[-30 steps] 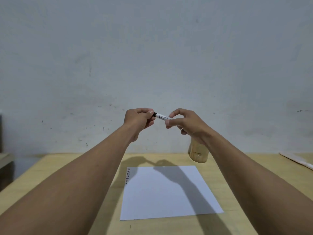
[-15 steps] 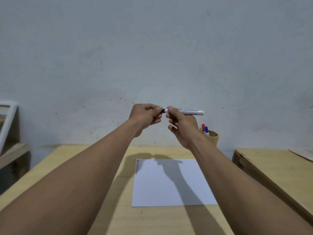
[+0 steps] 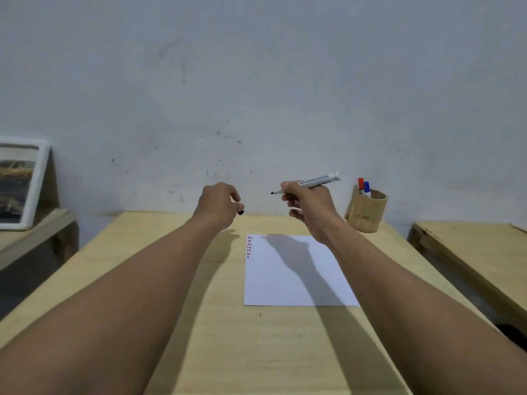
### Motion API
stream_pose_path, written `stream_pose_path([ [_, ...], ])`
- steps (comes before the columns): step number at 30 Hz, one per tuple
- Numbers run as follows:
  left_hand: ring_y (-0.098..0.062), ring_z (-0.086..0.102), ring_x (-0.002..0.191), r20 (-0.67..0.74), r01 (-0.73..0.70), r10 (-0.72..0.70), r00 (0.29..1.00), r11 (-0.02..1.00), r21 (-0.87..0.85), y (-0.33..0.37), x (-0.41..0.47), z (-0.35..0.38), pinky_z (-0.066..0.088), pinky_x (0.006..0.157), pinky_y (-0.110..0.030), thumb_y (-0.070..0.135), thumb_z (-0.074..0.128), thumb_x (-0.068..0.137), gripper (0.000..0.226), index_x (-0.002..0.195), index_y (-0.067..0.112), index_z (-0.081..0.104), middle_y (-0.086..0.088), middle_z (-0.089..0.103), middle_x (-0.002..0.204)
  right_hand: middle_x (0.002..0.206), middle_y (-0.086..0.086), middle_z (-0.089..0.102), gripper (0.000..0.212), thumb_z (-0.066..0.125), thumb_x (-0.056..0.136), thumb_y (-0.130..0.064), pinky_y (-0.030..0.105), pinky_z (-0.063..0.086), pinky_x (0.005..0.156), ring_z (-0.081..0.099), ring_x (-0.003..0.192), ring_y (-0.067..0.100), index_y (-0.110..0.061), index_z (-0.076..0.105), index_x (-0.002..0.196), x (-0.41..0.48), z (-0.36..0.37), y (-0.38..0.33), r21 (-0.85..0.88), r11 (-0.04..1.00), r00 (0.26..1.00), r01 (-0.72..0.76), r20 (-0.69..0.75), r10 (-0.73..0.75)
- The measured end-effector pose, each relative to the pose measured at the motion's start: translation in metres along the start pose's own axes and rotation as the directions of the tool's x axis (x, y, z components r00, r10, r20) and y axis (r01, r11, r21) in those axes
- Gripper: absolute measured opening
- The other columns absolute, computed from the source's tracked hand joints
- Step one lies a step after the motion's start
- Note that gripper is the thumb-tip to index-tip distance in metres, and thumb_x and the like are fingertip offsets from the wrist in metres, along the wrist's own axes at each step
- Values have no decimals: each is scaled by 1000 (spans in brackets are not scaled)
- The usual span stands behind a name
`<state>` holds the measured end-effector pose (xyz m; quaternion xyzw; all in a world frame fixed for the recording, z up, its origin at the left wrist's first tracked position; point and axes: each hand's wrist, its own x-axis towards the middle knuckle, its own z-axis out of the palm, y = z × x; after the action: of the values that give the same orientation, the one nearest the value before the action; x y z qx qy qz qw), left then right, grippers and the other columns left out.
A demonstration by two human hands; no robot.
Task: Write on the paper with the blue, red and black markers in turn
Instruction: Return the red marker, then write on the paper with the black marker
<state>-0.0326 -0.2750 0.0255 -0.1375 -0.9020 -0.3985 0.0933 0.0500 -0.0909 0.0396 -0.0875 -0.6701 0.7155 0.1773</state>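
Lying flat on the worktop [image 3: 216, 323], the paper [image 3: 293, 280] carries small marks at its far left corner. Above it, the right hand [image 3: 308, 203] has its grip clamped on the uncapped black marker [image 3: 310, 182], tip pointing left. The left hand [image 3: 219, 203] pinches the black cap [image 3: 241, 212]. Beyond, a wooden cup [image 3: 366, 215] holds the red marker [image 3: 361, 183] and blue marker [image 3: 367, 188].

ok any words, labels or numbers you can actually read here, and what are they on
None can be read.
Black marker in the right hand: dark print and a red stripe along the white barrel, too blurred to quote.
Paper: a short column of red and dark marks at its top left corner, too small to read.
Framed picture on the left: no lettering visible.
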Motion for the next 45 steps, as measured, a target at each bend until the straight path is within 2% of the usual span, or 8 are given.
stream_pose_path([
  [8,-9,63,58,120,-41,13,993,971,235,-37,-25,32,41,47,-14,-3,63,81,15,75,4,75,-2,67,70,71,1,59,7,67,90,-13,26,45,59,53,63,13,-10,74,88,-12,22,39,-169,985,1000,-16,18,19],
  [11,-23,67,75,122,-67,32,992,951,301,-49,-29,41,44,60,-23,6,61,81,14,77,12,73,0,70,76,71,1,62,13,67,92,-18,26,46,57,54,62,13,-8,74,89,-16,27,53,-222,975,999,-21,29,28],
  [16,-33,64,109,91,-63,39,995,959,277,-55,-33,45,52,85,-36,26,65,88,35,122,16,70,-9,71,114,68,0,62,16,70,85,-23,29,48,57,55,60,14,-9,77,86,-18,37,77,-339,941,1000,-9,7,13],
  [20,-38,62,102,14,-60,59,998,918,392,-62,-46,44,49,74,-38,27,46,97,28,114,14,65,-13,71,110,56,-8,57,20,74,79,-31,38,50,62,55,58,16,-12,73,75,-15,39,92,-442,897,997,-21,-79,-16],
  [23,-36,60,103,47,-51,33,998,884,465,-71,-61,46,41,77,-38,27,37,100,27,103,14,60,-11,70,108,67,7,70,33,70,78,-38,47,59,68,64,65,23,-5,72,76,-18,39,103,-485,874,993,-35,-112,-23],
  [28,-31,17,151,244,-82,-65,967,834,546,-81,-67,54,14,119,-56,34,21,103,52,151,18,34,-11,29,161,83,15,76,39,68,80,-36,43,58,69,72,78,32,2,72,86,-18,39,113,-556,831,992,-23,-117,-51],
  [32,-30,2,155,288,-104,-68,955,834,542,-82,-68,53,3,121,-57,36,17,104,57,159,21,16,-10,8,168,75,9,76,35,70,83,-35,33,53,63,73,78,25,0,72,80,-18,39,115,-587,810,994,-16,-97,-50],
  [45,-30,0,155,298,-104,-78,951,830,549,-82,-69,52,0,121,-57,37,15,104,58,160,22,12,-10,6,168,72,7,76,34,70,87,-33,30,50,62,73,77,24,0,72,76,-20,40,115,-609,793,996,15,-56,-62],
])
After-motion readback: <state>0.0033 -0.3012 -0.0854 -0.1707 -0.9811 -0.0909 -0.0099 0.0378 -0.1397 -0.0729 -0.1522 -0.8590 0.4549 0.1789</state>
